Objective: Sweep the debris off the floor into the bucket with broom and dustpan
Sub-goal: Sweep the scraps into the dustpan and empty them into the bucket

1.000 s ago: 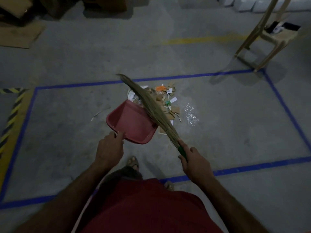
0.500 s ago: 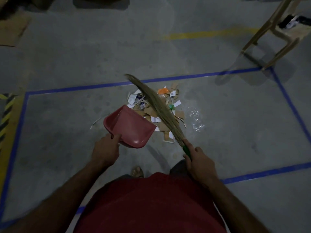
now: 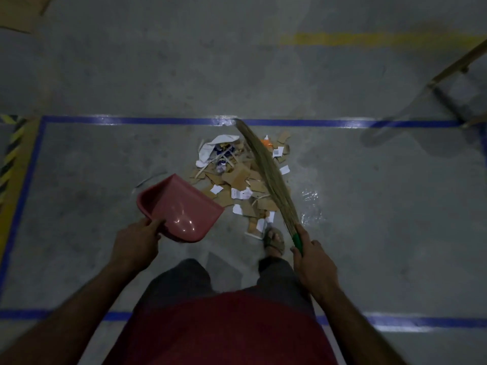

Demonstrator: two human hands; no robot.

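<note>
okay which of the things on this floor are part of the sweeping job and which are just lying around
Job: broom, red dustpan, debris pile, left hand, right hand.
Lying about: wooden chair, cardboard sheet. No bucket in view.

This is looking like a warehouse or factory floor: bare grey concrete (image 3: 263,75) is stretching in every direction, blue tape lines (image 3: 131,120) are marking out a work zone, and yellow-and-black hazard striping (image 3: 11,151) is running along the left edge (a worn yellow painted line (image 3: 355,39) is crossing farther off). Flattened cardboard (image 3: 18,10) is lying in the far corner.

Hands (image 3: 134,243) grip dustpan (image 3: 181,208) (red), broom (image 3: 266,169).
</note>
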